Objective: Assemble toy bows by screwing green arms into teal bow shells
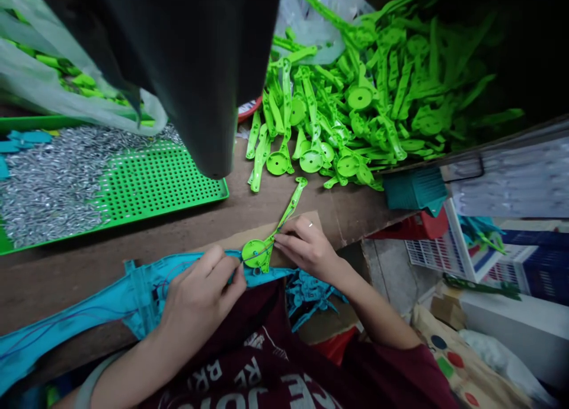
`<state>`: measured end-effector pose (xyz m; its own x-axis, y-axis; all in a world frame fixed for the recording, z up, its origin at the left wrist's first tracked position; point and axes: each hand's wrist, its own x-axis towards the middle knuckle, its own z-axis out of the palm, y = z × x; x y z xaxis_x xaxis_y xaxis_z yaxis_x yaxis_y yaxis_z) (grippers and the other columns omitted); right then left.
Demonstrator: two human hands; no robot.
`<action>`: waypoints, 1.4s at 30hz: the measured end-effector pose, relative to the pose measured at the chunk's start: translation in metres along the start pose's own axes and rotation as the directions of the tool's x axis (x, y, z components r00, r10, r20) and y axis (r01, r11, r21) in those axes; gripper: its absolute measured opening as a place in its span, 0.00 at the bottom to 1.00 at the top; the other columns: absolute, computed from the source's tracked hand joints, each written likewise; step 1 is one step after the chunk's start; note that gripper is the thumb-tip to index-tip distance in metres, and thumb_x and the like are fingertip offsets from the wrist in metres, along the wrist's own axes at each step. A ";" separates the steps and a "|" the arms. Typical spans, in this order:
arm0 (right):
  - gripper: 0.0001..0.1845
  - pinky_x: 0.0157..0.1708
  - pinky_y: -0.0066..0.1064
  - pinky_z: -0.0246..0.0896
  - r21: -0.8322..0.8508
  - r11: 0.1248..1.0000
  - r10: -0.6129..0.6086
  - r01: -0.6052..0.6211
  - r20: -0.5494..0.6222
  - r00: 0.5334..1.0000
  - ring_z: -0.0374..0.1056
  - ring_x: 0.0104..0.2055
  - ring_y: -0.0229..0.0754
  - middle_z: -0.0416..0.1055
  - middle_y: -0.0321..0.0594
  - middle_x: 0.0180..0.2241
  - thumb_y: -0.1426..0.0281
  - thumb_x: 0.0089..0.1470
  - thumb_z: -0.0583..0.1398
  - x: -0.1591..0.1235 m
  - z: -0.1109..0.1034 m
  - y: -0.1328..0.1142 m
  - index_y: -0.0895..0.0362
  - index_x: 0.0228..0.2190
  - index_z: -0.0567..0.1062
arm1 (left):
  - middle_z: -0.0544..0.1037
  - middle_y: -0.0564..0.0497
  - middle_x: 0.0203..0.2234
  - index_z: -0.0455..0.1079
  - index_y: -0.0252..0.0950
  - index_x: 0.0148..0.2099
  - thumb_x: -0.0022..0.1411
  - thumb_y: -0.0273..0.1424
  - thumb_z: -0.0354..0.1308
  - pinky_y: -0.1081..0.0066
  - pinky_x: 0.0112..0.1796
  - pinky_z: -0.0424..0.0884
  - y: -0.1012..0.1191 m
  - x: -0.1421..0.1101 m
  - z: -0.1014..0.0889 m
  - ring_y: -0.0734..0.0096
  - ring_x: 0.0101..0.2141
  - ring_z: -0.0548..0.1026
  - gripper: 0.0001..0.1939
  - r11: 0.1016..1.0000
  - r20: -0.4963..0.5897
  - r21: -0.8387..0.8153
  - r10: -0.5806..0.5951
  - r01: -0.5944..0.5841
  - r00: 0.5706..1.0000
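Part point(255, 253), green | between hands | left fingers point(241, 265) pinch wire point(261, 254) | right fingers point(276, 239) grip part

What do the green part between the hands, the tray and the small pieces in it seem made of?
Green part: likely moulded plastic, smooth with a slight sheen.
Tray: probably plastic, evenly coloured, with neat rows of holes.
Small pieces: silvery and glinting, likely metal, though plated plastic is possible.

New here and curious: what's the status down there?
Left hand pinching wire at green disc. Right hand on its arm. Blue frame beneath. Nothing seen blocking either hand.
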<state>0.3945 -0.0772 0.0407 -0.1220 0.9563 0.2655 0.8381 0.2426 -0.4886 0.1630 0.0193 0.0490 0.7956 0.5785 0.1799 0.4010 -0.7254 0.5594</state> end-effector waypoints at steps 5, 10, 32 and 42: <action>0.11 0.38 0.35 0.64 -0.071 0.988 0.141 -0.136 0.080 0.987 0.62 0.38 0.43 0.67 0.43 0.33 0.69 0.65 0.58 0.010 0.002 -0.008 0.58 0.29 0.74 | 0.64 0.51 0.33 0.68 0.35 0.37 0.70 0.30 0.53 0.74 0.29 0.66 0.000 0.003 -0.004 0.75 0.28 0.68 0.07 0.993 -0.074 -0.105 -0.054 0.046 0.996; 0.15 0.37 0.35 0.62 -0.248 0.956 0.185 -0.157 0.096 0.978 0.60 0.37 0.44 0.66 0.43 0.32 0.71 0.66 0.56 0.016 0.004 -0.022 0.57 0.25 0.71 | 0.66 0.56 0.24 0.67 0.37 0.35 0.71 0.27 0.53 0.72 0.28 0.64 0.004 -0.005 -0.003 0.75 0.24 0.69 0.08 0.987 -0.014 -0.103 0.119 -0.120 0.993; 0.11 0.38 0.34 0.59 -0.214 0.939 0.322 -0.267 0.283 0.904 0.62 0.37 0.43 0.65 0.42 0.33 0.71 0.60 0.63 0.032 -0.003 -0.022 0.59 0.26 0.71 | 0.68 0.59 0.20 0.67 0.37 0.35 0.69 0.25 0.56 0.70 0.26 0.65 -0.002 -0.010 -0.001 0.76 0.21 0.71 0.08 0.949 -0.033 -0.047 0.311 -0.312 0.950; 0.12 0.36 0.33 0.53 -0.211 0.930 0.360 -0.301 0.358 0.862 0.62 0.35 0.40 0.64 0.39 0.31 0.72 0.60 0.63 0.041 -0.008 -0.020 0.60 0.24 0.72 | 0.66 0.56 0.20 0.62 0.39 0.28 0.70 0.26 0.53 0.66 0.25 0.59 0.001 -0.015 -0.004 0.71 0.22 0.69 0.15 0.976 0.042 0.159 0.142 -0.147 0.989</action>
<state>0.3771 -0.0448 0.0684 0.0061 0.9697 -0.2444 0.9282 -0.0964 -0.3594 0.1491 0.0114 0.0504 0.8630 0.4531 0.2234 0.3465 -0.8528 0.3908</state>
